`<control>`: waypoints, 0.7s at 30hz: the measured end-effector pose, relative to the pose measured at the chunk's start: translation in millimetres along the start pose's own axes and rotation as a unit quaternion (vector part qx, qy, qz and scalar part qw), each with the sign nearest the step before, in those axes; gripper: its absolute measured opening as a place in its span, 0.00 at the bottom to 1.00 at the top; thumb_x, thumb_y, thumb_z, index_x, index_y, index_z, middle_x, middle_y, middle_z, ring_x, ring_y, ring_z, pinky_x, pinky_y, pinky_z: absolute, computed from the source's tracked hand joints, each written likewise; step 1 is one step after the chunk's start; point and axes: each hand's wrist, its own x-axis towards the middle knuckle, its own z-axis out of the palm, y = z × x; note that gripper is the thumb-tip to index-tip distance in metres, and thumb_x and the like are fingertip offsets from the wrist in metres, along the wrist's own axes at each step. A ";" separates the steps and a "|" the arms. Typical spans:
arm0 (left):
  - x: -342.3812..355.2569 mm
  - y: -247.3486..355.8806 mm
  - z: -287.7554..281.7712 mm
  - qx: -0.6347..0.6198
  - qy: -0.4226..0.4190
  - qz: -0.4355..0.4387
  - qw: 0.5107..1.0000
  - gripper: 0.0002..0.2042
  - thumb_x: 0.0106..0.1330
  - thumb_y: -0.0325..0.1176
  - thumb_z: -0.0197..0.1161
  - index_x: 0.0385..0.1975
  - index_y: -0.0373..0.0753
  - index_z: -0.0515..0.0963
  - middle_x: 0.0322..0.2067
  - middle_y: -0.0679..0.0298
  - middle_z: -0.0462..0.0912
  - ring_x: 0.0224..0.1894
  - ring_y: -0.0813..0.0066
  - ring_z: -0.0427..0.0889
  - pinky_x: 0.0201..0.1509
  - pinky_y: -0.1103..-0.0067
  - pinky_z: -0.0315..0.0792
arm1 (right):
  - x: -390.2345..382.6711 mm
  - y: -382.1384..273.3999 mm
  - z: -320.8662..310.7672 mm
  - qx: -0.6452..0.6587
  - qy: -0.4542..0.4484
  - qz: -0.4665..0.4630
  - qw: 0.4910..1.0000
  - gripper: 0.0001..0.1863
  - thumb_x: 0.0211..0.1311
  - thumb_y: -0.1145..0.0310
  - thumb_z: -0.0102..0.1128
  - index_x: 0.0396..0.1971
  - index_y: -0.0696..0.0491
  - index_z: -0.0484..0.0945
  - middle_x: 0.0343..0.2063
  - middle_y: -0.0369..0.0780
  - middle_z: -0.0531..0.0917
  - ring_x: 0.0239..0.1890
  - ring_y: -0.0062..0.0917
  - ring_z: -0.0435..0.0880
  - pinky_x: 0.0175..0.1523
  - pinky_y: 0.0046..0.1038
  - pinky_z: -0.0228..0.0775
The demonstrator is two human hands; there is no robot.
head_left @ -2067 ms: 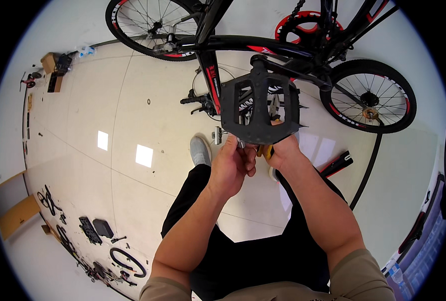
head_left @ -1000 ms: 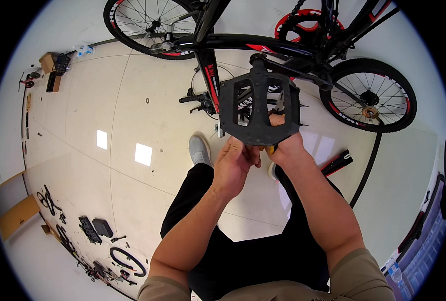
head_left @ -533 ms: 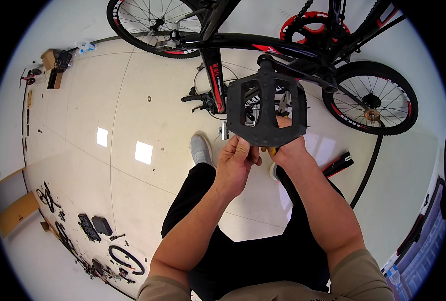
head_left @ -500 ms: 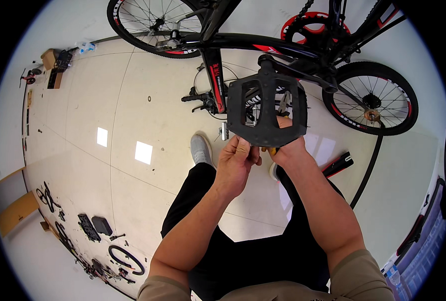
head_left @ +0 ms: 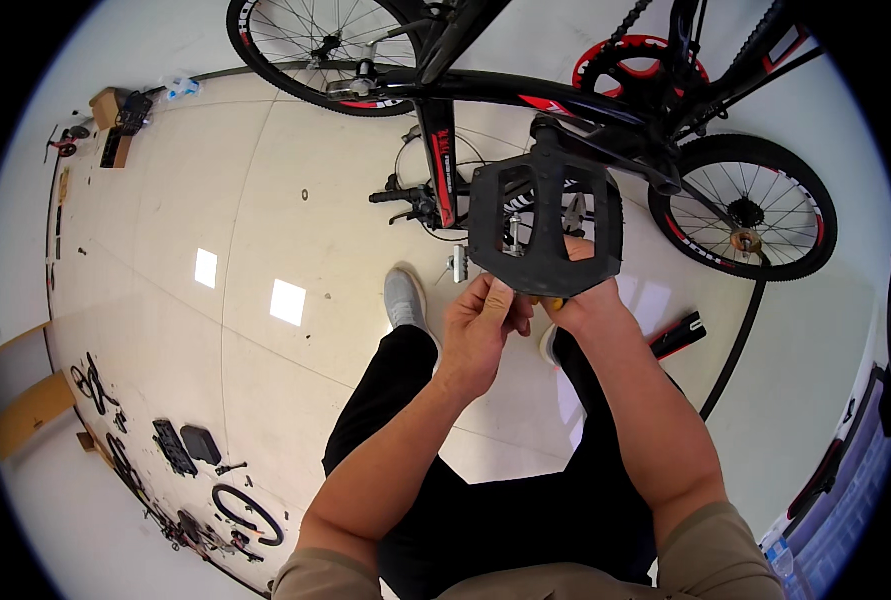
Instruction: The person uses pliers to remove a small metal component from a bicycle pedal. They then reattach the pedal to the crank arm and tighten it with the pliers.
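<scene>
A black bicycle pedal (head_left: 547, 228) is close in front of me, on a crank of the black and red bicycle (head_left: 485, 88). Just under its near edge is my left hand (head_left: 480, 325), thumb and fingers pinched together; what they hold, if anything, is hidden. My right hand (head_left: 585, 300) is closed round pliers (head_left: 574, 214) partly behind the pedal. Their grey jaws show through the pedal's opening, and a bit of yellow handle shows below it.
The bicycle's rear wheel (head_left: 745, 208) is at the right, its front wheel (head_left: 320, 45) at the upper left. A handlebar grip (head_left: 390, 198) is near the floor. Loose bicycle parts (head_left: 175, 447) lie along the left, cardboard boxes (head_left: 107, 108) farther back. A black and red part (head_left: 677, 335) lies right.
The bicycle and pedal appear slightly farther right and lower in the view. Both hands keep nearly the same pose below the pedal, the left a touch farther right.
</scene>
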 end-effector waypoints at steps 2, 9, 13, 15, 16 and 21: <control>-2.9 4.0 4.0 -0.040 0.028 -0.025 0.998 0.18 0.78 0.46 0.49 0.35 0.37 0.75 0.26 0.66 0.75 0.28 0.77 0.71 0.36 0.75 0.69 | 4.9 -7.4 -9.3 -0.011 0.007 0.009 1.000 0.05 0.64 0.68 0.57 0.31 0.52 0.77 0.27 0.35 0.79 0.26 0.22 0.79 0.29 0.27 0.71; -8.5 16.4 -15.6 -0.155 0.202 -0.043 0.966 0.20 0.73 0.53 0.48 0.27 0.42 0.70 0.23 0.67 0.69 0.25 0.73 0.68 0.35 0.71 0.67 | -11.0 -19.6 14.6 -0.023 0.033 0.015 0.999 0.03 0.60 0.69 0.59 0.30 0.52 0.77 0.26 0.36 0.80 0.22 0.26 0.79 0.22 0.31 0.67; 2.7 27.5 -9.2 -0.136 0.211 -0.061 0.966 0.18 0.71 0.54 0.55 0.33 0.43 0.73 0.28 0.66 0.74 0.28 0.73 0.72 0.36 0.71 0.70 | -5.5 -16.5 4.9 -0.032 -0.014 0.029 0.999 0.10 0.68 0.63 0.52 0.37 0.54 0.77 0.31 0.39 0.83 0.23 0.28 0.82 0.28 0.32 0.74; 2.7 27.0 -14.1 -0.126 0.163 -0.072 0.976 0.18 0.73 0.54 0.54 0.38 0.45 0.77 0.31 0.68 0.78 0.33 0.75 0.76 0.42 0.73 0.73 | -7.9 -13.1 6.7 -0.051 -0.010 0.015 0.999 0.10 0.67 0.63 0.53 0.37 0.54 0.77 0.33 0.39 0.83 0.26 0.29 0.83 0.31 0.33 0.75; 3.7 25.8 -17.7 -0.133 0.154 -0.067 0.977 0.17 0.73 0.53 0.54 0.39 0.44 0.77 0.32 0.68 0.79 0.34 0.75 0.77 0.43 0.73 0.73 | -6.6 -12.1 5.7 -0.056 -0.020 0.005 0.998 0.09 0.67 0.64 0.53 0.38 0.54 0.77 0.33 0.39 0.83 0.27 0.29 0.83 0.32 0.33 0.75; 4.9 27.9 -19.2 -0.132 0.135 -0.055 0.980 0.15 0.77 0.48 0.50 0.43 0.43 0.75 0.37 0.65 0.80 0.39 0.73 0.78 0.48 0.70 0.75 | -4.9 -8.1 7.3 -0.069 -0.004 -0.044 0.997 0.09 0.68 0.64 0.54 0.38 0.53 0.77 0.32 0.38 0.83 0.27 0.27 0.83 0.31 0.31 0.75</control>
